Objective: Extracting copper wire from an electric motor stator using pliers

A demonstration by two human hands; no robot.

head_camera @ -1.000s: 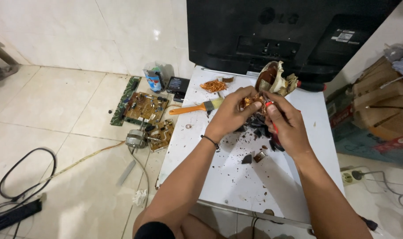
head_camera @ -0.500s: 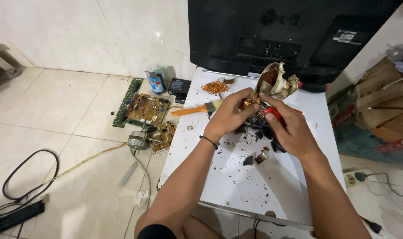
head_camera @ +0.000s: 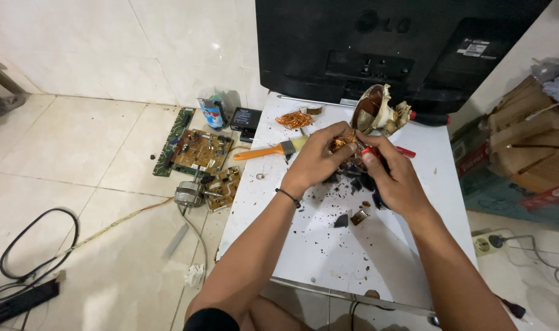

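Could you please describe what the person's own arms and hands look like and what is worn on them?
Both forearms are bare, with no gloves on either hand. The left hand has a thin dark band around its wrist. The right hand shows no band, watch or ring that I can make out. At the bottom edge, a dark sleeve covers the left upper arm.

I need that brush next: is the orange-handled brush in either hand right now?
No. The orange-handled brush lies on the white table, left of the left hand, and neither hand touches it.
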